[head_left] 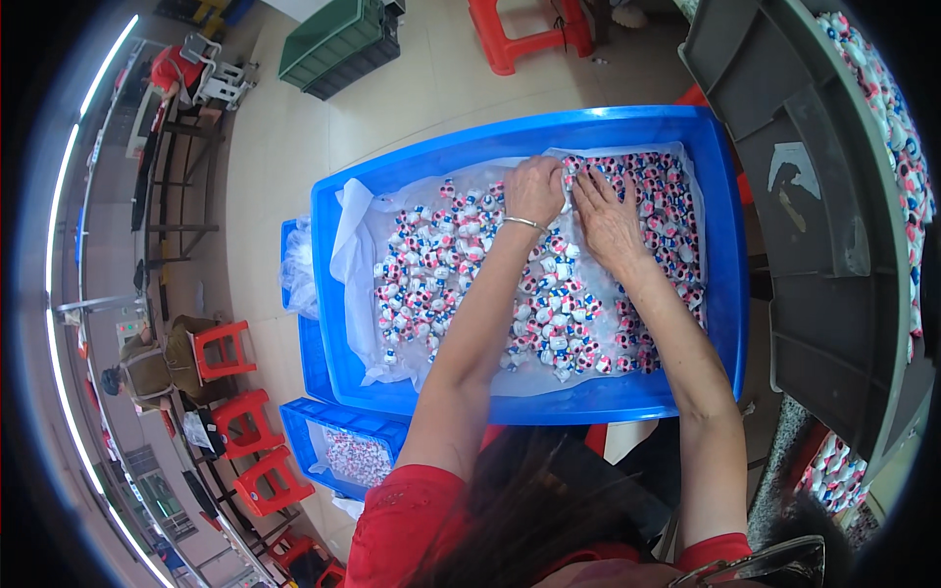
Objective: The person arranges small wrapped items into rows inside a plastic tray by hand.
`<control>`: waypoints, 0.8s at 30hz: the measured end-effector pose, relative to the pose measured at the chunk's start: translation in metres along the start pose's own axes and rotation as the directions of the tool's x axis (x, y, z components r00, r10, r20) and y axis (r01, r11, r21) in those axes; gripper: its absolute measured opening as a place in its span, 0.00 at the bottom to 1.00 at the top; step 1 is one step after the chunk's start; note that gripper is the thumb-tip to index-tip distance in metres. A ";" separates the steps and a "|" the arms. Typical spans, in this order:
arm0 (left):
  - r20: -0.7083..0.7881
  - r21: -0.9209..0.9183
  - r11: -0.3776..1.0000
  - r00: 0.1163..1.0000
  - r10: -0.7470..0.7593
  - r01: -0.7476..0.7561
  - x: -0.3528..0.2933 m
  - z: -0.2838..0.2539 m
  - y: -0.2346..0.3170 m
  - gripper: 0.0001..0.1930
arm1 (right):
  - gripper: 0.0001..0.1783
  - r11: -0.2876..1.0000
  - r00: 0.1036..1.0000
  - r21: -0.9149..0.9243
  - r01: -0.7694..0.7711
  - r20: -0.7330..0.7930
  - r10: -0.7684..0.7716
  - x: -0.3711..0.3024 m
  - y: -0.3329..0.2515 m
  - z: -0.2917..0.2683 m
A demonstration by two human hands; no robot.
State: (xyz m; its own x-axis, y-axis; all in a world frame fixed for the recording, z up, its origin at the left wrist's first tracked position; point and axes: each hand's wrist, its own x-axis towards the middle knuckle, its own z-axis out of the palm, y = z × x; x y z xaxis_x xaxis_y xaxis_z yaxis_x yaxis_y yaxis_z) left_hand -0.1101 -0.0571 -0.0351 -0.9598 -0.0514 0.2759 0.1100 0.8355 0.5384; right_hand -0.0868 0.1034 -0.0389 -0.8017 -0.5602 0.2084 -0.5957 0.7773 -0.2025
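Note:
Small toy figures (441,284) in white, pink and blue fill a large blue plastic tub (725,294) lined with thin white plastic sheeting (358,235). On the left side they lie loose and jumbled; on the right, more figures (671,225) sit in close rows. My left hand (534,191), with a bangle at its wrist, is closed near the tub's far side, its fingertips by the edge of the rows. What it pinches, if anything, is hidden. Beside it my right hand (610,220) lies with fingers stretched out over the rowed figures, touching them.
A smaller blue crate (304,431) with tiny pieces stands at the lower left. Grey trays (833,284) rise close on the right, with more figures beyond. Green crates (333,44) and a red stool (529,39) stand on the far floor. People sit at benches on the left.

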 end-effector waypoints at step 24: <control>0.349 -0.314 0.945 0.937 0.025 0.092 -0.018 -0.024 0.008 0.12 | 0.24 0.997 0.989 0.000 0.081 0.124 -0.081 -0.034 0.004 -0.015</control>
State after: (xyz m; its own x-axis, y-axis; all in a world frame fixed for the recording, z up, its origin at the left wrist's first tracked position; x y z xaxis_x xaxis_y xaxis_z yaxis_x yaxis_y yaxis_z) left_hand -0.0862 -0.0625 -0.0168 -0.9864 0.1643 -0.0062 0.0972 0.6130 0.7841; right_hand -0.0612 0.1303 -0.0324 -0.7509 -0.6522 0.1034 -0.6588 0.7292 -0.1849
